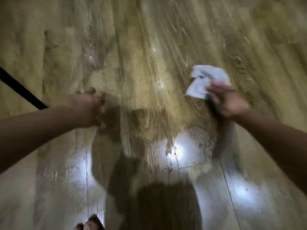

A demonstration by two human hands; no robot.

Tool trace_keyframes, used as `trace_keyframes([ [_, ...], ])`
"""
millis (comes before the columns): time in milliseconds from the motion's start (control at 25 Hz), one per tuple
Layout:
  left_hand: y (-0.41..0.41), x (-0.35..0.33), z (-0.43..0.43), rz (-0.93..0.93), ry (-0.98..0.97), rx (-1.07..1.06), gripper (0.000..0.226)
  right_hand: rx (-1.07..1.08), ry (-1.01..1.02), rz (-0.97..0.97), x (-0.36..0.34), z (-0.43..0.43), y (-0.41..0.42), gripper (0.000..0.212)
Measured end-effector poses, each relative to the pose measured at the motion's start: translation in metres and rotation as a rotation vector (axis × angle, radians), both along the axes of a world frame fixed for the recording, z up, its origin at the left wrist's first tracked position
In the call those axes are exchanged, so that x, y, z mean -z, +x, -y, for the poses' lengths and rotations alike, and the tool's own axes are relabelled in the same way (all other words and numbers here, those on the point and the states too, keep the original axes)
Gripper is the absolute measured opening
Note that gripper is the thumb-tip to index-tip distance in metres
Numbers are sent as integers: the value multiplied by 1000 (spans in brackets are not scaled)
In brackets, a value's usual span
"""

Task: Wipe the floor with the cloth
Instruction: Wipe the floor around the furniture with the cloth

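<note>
**Q.** Where is the cloth, and what holds it?

**A.** Right of centre, above the plank floor. The right grip has its fingers curled over the cloth's near edge, pinching it. The rest of the cloth spills forward in loose folds. Motion blur hides whether the free part touches the boards.

**Q.** And the other hand?

**A.** The left grip hangs low over the floor to the left, well apart from the cloth. Its fingers are loosely bent and nothing shows in them.

**Q.** How should the cloth handle?

**A.** It is judged light, soft and limp. It is white, thin and crumpled, with a few dark marks, and it takes whatever shape the fingers give it. An edge pinch lets it trail and flap. Bunching it under the palm, or laying it flat under spread fingers, would press more of its surface to the boards.

**Q.** What of the surfaces?

**A.** The floor is wood-grain planking with narrow dark seams. It looks smooth and hard, and is probably slick. Pale curved streaks and scattered droplets cross the middle boards. Bright glare patches lie nearer the person. A black strap or cable crosses the left edge, and bare toes show at the bottom.
</note>
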State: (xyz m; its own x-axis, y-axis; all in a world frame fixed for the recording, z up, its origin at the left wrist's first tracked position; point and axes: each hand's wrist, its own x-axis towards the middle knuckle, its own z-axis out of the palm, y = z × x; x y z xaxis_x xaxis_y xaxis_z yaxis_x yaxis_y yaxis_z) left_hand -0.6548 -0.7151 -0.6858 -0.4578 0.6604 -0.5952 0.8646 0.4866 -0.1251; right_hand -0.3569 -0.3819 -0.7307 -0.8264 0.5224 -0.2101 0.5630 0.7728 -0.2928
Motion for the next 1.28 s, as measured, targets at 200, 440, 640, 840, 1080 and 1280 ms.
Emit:
trace_keyframes([
  [200,1,28,-48,91,-195,-17,153,714,-26,179,-13,-85,31,50],
  [440,-3,29,-47,66,-226,38,152,-91,-101,-5,15,117,-195,46],
  [640,-2,34,-43,-3,-225,85,153,-378,-134,-24,14,130,-201,55],
  [840,-9,42,-36,-28,-102,-33,150,253,-19,-61,15,-35,-14,48],
  [1080,-44,39,-59,-1,167,-126,111,716,-21,164,-6,-81,84,47],
  [1280,16,84,-68,-68,468,-175,82,423,-42,47,12,-35,-56,56],
])
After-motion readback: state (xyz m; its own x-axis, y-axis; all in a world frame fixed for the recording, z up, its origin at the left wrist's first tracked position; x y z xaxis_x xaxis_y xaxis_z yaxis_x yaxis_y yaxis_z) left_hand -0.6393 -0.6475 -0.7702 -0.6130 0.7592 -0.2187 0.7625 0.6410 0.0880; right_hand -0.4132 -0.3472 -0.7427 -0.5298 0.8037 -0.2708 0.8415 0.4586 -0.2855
